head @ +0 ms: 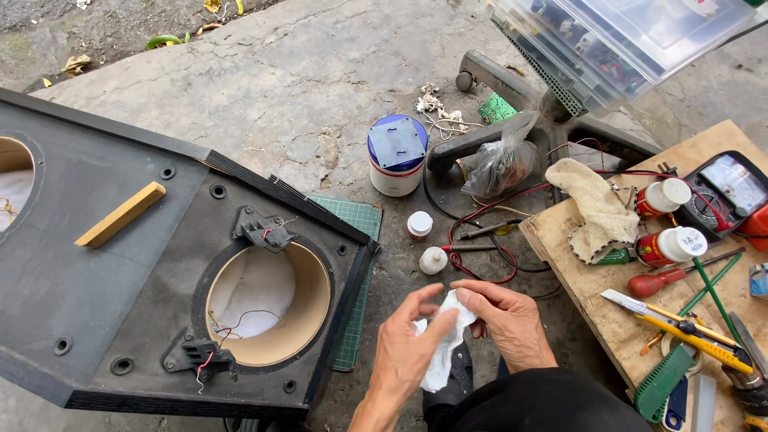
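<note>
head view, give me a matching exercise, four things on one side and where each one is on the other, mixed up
Things:
1. tissue
2. wood strip
3. round tub
4. yellow knife

Places:
A. on the wooden board at right
B. lying on the black speaker box
C. between the left hand and right hand
D. standing on the concrete above the green mat

Pairs: 1-C, 2-B, 3-D, 4-A

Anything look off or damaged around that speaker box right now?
The speaker box has an empty round cutout, and loose wires dangle inside it. A wooden stick lies loose on top. Both hands hold a white tissue.
</note>
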